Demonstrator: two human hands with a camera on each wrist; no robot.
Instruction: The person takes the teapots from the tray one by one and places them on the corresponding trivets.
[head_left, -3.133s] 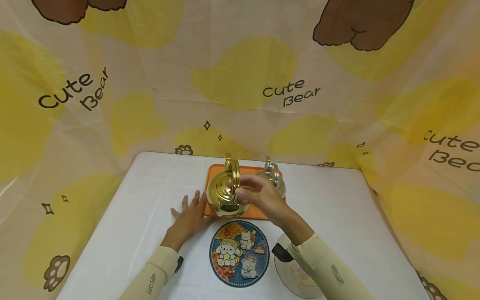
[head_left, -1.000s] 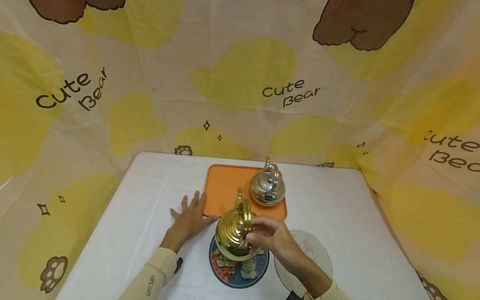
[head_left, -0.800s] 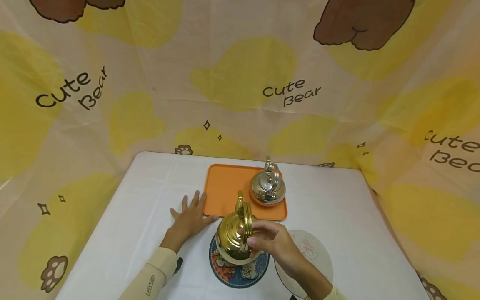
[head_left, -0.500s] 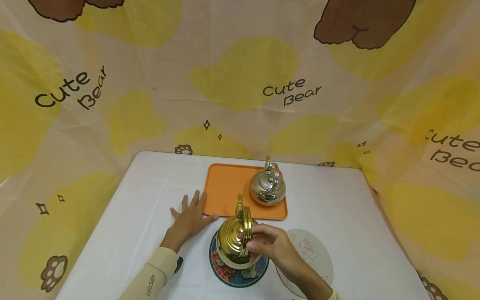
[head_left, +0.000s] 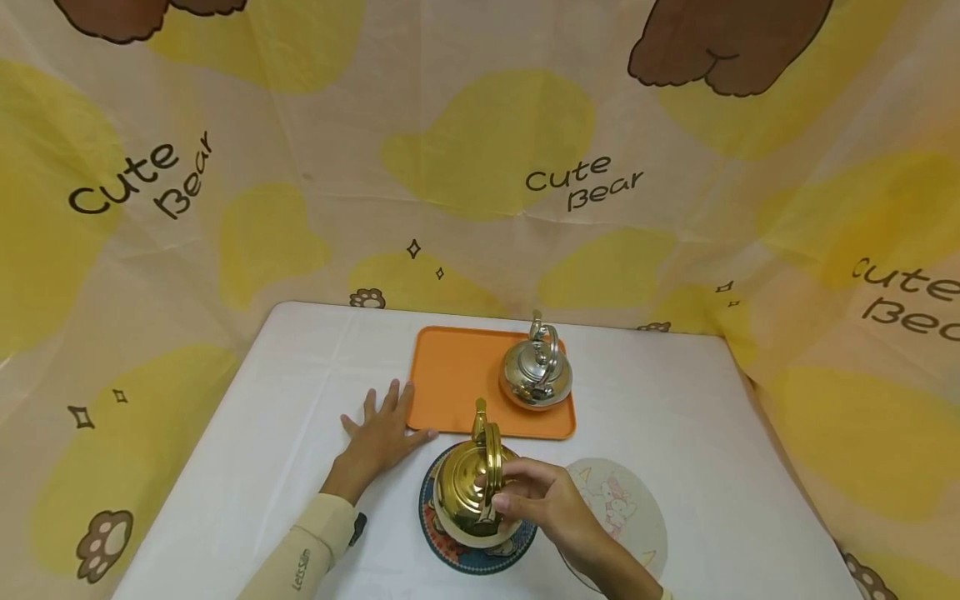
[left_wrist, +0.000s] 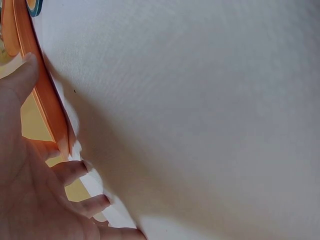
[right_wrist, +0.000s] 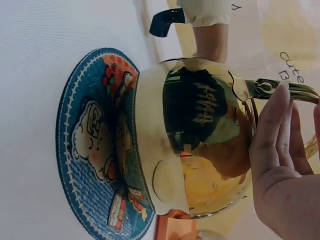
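Observation:
My right hand (head_left: pixel 551 508) grips the upright handle of a shiny gold teapot (head_left: pixel 461 492), thumb and fingers curled round it. The teapot is upright over a round blue coaster (right_wrist: pixel 75 165) printed with cartoon bears. In the right wrist view its base is at the coaster's surface or barely above; I cannot tell which. My left hand (head_left: pixel 378 437) lies on the white table with fingers spread. Its thumb and forefinger touch the left front corner of an orange tray (head_left: pixel 450 375), also seen in the left wrist view.
A silver teapot (head_left: pixel 536 375) stands on the tray's right part. Right of the blue coaster lies a pale round coaster (head_left: pixel 630 508), partly covered by my right forearm. The white table (head_left: pixel 300 358) ends at a patterned cloth backdrop (head_left: pixel 480 167).
The gold teapot has left the orange tray in my right hand, coming toward me and down over the blue coaster. My left hand has stayed in place at the tray's corner.

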